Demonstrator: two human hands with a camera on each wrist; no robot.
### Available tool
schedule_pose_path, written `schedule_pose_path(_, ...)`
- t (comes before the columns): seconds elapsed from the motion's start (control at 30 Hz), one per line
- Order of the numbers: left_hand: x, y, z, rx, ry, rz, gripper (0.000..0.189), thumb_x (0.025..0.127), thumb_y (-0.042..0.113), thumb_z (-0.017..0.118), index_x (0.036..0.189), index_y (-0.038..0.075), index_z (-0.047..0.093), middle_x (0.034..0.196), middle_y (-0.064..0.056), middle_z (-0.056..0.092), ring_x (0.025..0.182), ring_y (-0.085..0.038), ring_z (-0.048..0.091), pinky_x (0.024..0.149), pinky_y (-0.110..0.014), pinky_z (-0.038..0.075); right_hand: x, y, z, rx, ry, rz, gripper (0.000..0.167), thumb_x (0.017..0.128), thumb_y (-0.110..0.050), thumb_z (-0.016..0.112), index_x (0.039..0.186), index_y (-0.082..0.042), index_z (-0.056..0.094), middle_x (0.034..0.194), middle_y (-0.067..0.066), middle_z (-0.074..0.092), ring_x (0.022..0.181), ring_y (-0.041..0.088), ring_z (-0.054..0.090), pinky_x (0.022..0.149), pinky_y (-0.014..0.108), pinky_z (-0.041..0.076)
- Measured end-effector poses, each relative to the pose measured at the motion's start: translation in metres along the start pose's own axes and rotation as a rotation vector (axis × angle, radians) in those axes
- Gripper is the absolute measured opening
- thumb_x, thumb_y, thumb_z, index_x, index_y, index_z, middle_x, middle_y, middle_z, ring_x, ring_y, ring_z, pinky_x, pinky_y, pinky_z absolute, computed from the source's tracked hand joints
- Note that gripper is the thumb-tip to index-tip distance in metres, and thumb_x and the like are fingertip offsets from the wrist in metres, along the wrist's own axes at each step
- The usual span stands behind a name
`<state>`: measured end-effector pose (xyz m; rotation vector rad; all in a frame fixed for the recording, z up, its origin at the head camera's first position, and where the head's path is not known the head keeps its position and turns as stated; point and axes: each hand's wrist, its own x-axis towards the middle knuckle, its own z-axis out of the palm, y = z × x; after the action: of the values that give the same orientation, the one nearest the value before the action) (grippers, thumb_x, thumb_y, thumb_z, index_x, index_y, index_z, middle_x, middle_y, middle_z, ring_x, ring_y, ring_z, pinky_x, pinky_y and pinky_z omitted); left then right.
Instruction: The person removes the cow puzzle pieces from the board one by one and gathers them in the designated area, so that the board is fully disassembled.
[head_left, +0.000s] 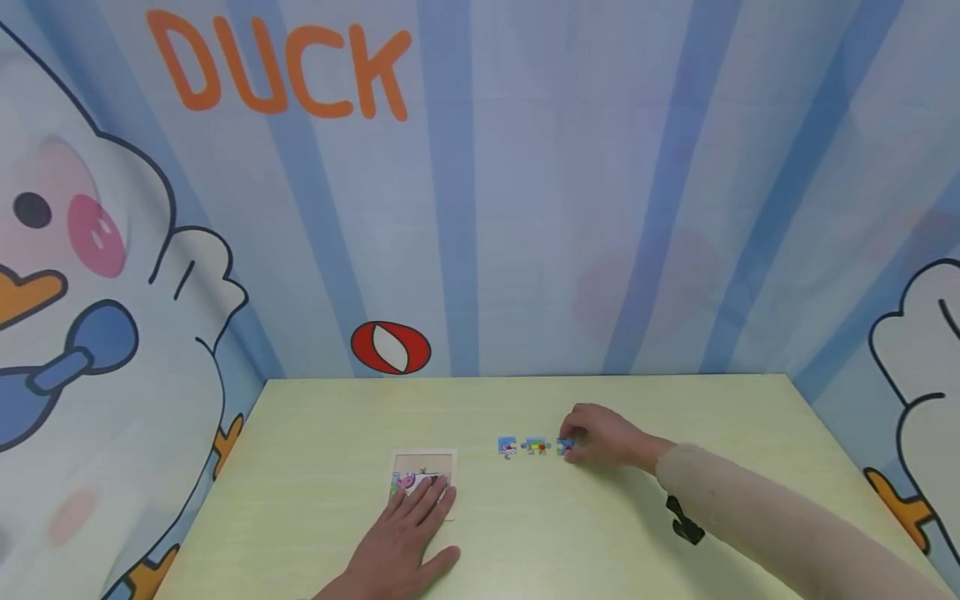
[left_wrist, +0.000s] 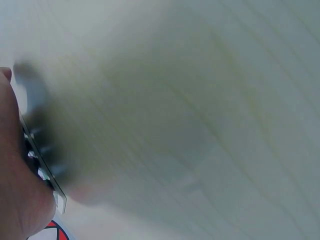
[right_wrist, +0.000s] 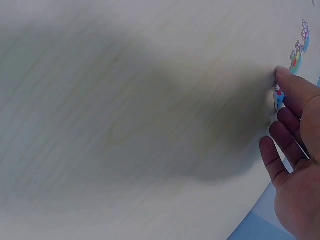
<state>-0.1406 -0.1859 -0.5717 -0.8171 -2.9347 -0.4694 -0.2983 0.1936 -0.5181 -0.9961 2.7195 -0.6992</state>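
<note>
Below the left hand (head_left: 401,542) and right hand (head_left: 609,437) spreads a pale surface (head_left: 315,425). The left, fingers straight, rests on a puzzle tray (head_left: 423,452); the right pinches a jigsaw piece (head_left: 563,447), two more pieces (head_left: 507,444) between them. Light and stiff, I'd guess; best gripped by the edges.

Left-wrist view hazy, perhaps unfocused.
</note>
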Motion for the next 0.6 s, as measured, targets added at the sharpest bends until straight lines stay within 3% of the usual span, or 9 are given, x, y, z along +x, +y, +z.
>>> schedule_pose_path(0.1, -0.001, -0.002, 0.004, 0.017, 0.028, 0.007, 0.076, 0.108, 0.065, 0.046, 0.165, 0.014, 0.044, 0.172, -0.003, 0.038, 0.159, -0.027, 0.035, 0.133, -0.042, 0.015, 0.001, -0.002, 0.0, -0.007, -0.005, 0.009, 0.02, 0.09, -0.019, 0.087, 0.106, -0.01, 0.078, 0.098, -0.004, 0.065, 0.093, 0.012, 0.059, 0.093, 0.041, 0.054)
schedule_pose_path(0.2, -0.002, -0.002, 0.006, 0.026, 0.043, 0.016, 0.075, 0.108, 0.065, 0.045, 0.165, 0.015, 0.045, 0.172, -0.003, 0.039, 0.158, -0.026, 0.036, 0.131, -0.028, -0.001, 0.002, -0.003, 0.0, -0.013, -0.01, 0.019, 0.02, 0.09, -0.019, 0.087, 0.106, -0.01, 0.078, 0.098, -0.004, 0.065, 0.093, 0.012, 0.059, 0.093, 0.042, 0.054)
schedule_pose_path(0.27, -0.002, 0.0, 0.003, 0.019, 0.037, 0.018, 0.074, 0.109, 0.063, 0.045, 0.165, 0.015, 0.044, 0.172, -0.004, 0.039, 0.158, -0.027, 0.036, 0.132, -0.031, 0.002, 0.003, -0.004, 0.001, -0.015, -0.011, 0.02, 0.021, 0.09, -0.019, 0.087, 0.107, -0.01, 0.078, 0.098, -0.003, 0.066, 0.093, 0.012, 0.058, 0.093, 0.042, 0.054)
schedule_pose_path(0.43, -0.001, 0.006, -0.006, -0.004, 0.01, 0.016, 0.073, 0.109, 0.061, 0.046, 0.165, 0.013, 0.043, 0.172, -0.006, 0.039, 0.158, -0.029, 0.036, 0.127, -0.052, 0.029, 0.003, -0.003, 0.002, -0.023, -0.009, 0.02, 0.021, 0.09, -0.02, 0.087, 0.108, -0.01, 0.078, 0.099, -0.004, 0.066, 0.094, 0.013, 0.059, 0.095, 0.043, 0.053)
schedule_pose_path(0.6, -0.002, 0.005, -0.005, 0.01, 0.013, 0.018, 0.073, 0.11, 0.061, 0.046, 0.166, 0.014, 0.042, 0.172, -0.006, 0.038, 0.159, -0.028, 0.035, 0.129, -0.049, 0.026, 0.002, -0.002, 0.002, -0.019, -0.011, 0.033, 0.022, 0.09, -0.022, 0.087, 0.107, -0.011, 0.078, 0.099, -0.005, 0.065, 0.095, 0.012, 0.058, 0.095, 0.044, 0.053)
